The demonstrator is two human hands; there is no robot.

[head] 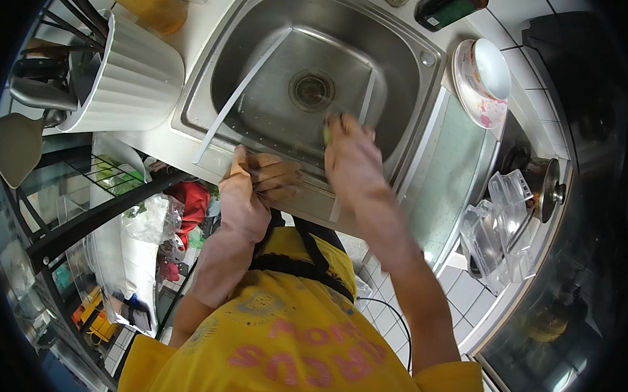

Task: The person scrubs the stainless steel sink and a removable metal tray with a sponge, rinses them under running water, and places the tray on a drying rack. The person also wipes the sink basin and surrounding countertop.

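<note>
A clear flat panel with pale strips along two sides [245, 89] leans across the stainless steel sink [404, 105], with droplets on it. My left hand [259, 180], in a thin pale glove, grips the near edge of this panel at the front rim of the sink. Its thumb points up the panel and the fingers lie bent to the right. Farther right, my gloved right hand [351, 153] is over the panel, blurred. It holds a small yellow-green thing [326, 135], perhaps a sponge, mostly hidden by the fingers. The drain [312, 91] shows through the panel.
A white ribbed container [135, 78] of utensils and a jar of amber liquid [151, 5] stand left of the sink. At right are stacked bowls and plates [490, 69], a glass panel [441, 165], clear plastic containers [496, 225] and a lidded pot [543, 187]. A black rack [108, 213] stands lower left.
</note>
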